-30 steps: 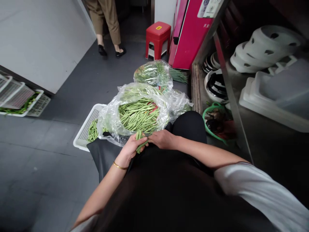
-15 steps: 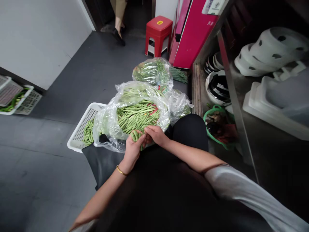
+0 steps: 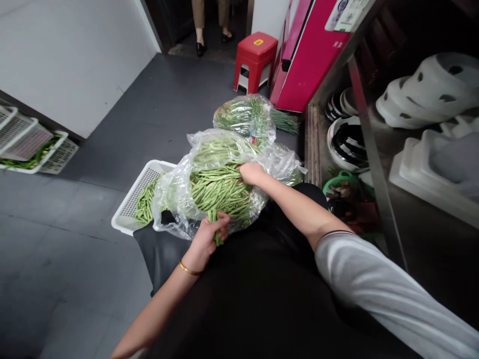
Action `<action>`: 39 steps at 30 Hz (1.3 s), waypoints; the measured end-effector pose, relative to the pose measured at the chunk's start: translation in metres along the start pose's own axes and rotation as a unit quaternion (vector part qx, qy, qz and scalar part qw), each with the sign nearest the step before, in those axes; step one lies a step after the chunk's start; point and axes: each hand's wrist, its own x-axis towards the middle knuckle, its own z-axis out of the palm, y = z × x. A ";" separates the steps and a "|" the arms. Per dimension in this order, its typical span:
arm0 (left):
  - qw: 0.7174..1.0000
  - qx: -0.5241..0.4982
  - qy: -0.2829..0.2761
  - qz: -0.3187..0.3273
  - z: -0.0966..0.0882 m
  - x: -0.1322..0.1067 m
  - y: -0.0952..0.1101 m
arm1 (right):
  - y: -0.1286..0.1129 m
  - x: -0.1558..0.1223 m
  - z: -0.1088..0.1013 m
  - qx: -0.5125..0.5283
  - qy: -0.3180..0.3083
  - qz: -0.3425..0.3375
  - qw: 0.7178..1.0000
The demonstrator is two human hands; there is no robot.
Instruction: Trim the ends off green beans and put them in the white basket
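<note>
A clear plastic bag [image 3: 174, 187] lies open in front of me, full of long green beans [image 3: 219, 188]. My left hand [image 3: 207, 234], with a gold bangle at the wrist, is closed around a small bunch of green beans at the bag's near edge. Over the bag's right side reaches my right hand [image 3: 251, 173], its fingers down among the beans and hidden from view. To the left, a white perforated basket [image 3: 129, 207] holds more green beans [image 3: 145, 202], partly covered by the bag.
Behind are another bag of greens [image 3: 243, 115], a red stool [image 3: 256, 57] and a pink cabinet [image 3: 314, 65]. On the right runs a metal shelf [image 3: 374, 164] with white tubs; a green basket [image 3: 337, 182] sits below. White crates [image 3: 56, 154] stand far left. A person's legs [image 3: 199, 22] show in the doorway.
My right hand has left my left hand and moved up and right into the beans in the bag. My left hand still holds its bunch. The person in the doorway has shifted.
</note>
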 end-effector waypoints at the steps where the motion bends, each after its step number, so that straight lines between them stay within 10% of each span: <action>1: 1.000 -0.012 0.017 0.008 0.000 0.002 0.000 | -0.004 -0.013 0.002 0.004 0.007 -0.008 1.000; 9: 0.997 -0.056 0.031 0.038 0.002 0.016 -0.014 | -0.058 -0.124 0.058 0.152 0.072 -0.159 0.973; 15: 0.994 -0.078 -0.043 0.065 0.008 -0.003 -0.014 | -0.057 -0.131 0.069 0.285 0.089 -0.173 0.938; 23: 0.987 -0.072 -0.004 0.145 0.009 -0.017 -0.012 | -0.042 -0.145 0.069 0.543 -0.037 -0.105 0.832; 32: 0.991 -0.059 0.002 0.122 0.019 -0.017 -0.012 | -0.053 -0.145 0.048 0.627 0.200 -0.011 0.752; 36: 0.982 -0.020 -0.028 0.187 0.026 -0.024 -0.011 | -0.031 -0.121 0.032 0.664 0.310 0.101 0.673; 39: 0.986 -0.015 -0.074 0.151 0.020 -0.025 -0.008 | -0.014 -0.116 0.034 0.641 0.085 0.030 0.762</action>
